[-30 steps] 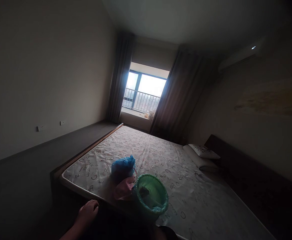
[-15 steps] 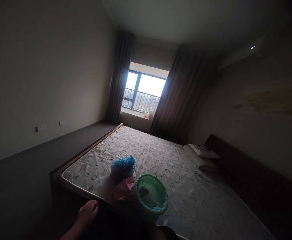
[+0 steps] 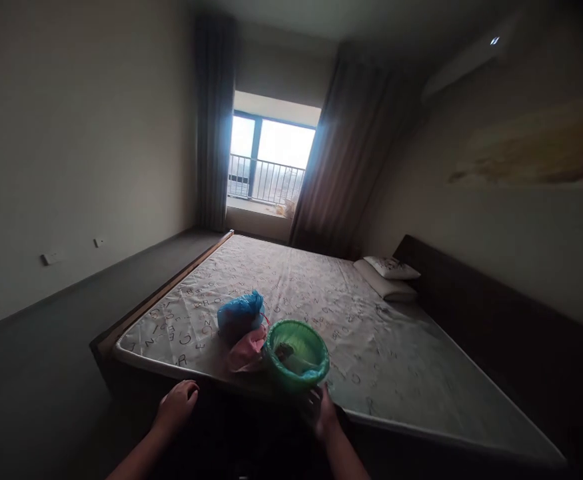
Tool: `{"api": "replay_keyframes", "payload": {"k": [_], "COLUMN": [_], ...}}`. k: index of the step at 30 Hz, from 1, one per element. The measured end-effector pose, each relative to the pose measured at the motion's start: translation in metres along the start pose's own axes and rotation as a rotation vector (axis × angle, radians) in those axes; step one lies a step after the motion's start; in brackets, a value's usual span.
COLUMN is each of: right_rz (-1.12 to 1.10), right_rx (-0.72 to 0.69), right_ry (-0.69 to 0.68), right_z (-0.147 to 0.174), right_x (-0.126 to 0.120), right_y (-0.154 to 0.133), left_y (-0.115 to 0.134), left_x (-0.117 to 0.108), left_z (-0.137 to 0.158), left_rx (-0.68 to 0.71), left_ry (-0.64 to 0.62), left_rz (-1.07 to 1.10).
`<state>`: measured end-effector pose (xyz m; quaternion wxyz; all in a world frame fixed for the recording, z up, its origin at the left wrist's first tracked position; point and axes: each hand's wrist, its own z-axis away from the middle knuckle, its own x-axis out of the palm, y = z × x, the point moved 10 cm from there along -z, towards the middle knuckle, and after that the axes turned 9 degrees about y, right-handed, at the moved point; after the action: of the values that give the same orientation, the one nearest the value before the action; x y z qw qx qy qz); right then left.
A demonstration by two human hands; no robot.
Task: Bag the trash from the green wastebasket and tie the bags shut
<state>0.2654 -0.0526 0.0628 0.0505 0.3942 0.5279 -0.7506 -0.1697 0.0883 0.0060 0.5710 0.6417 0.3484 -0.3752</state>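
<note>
A green bin (image 3: pixel 298 380) with a translucent liner sits by the near edge of the mattress, some dark rubbish inside it. Just below its near side is my right hand (image 3: pixel 325 415), fingers apart; dim light hides whether they touch the bin. To the bin's left lie a pink bag or cloth (image 3: pixel 247 351) and a knotted blue plastic bag (image 3: pixel 241 317) behind it. My left hand (image 3: pixel 177 403) hovers in front of the bed edge, its fingers loosely bent and nothing visible in it.
The bare mattress (image 3: pixel 271 273) carries a letter print and rests in a dark wooden frame (image 3: pixel 166 290). Pillows (image 3: pixel 388 277) lie at the headboard (image 3: pixel 451 293) on the right. Curtains (image 3: pixel 341 153) flank a bright window. Grey floor runs along the left wall.
My right hand has come into clear sight below the bin. The view has tilted down and shifted, so the room sits higher. My left hand looks much the same.
</note>
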Motion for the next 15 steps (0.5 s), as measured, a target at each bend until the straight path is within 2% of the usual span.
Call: {"api": "replay_keyframes", "payload": {"k": [1,4,8,11,15], "right_rz": [-0.087,-0.552,-0.961,-1.114,-1.113], "right_rx": [0.078,0.353,0.528,0.566,0.573], "right_ry": [-0.031,-0.093,-0.085,0.03,0.214], "right_z": [-0.001,0.001,0.006,0.004,-0.004], "right_x": [0.006,0.03,0.055,0.055,0.049], "right_y": [0.012,0.039,0.042,0.046,0.065], "left_y": [-0.001,-0.006,-0.007,-0.003,0.017], "left_x": [0.0,0.002,0.002,-0.005,-0.019], "left_z": [-0.001,-0.004,-0.005,-0.005,-0.008], "left_rx": [0.001,-0.005,0.004,-0.014,-0.122], "left_ry": [0.004,-0.005,-0.023,-0.041,-0.053], "left_rz": [-0.002,-0.017,-0.024,-0.01,0.172]}}
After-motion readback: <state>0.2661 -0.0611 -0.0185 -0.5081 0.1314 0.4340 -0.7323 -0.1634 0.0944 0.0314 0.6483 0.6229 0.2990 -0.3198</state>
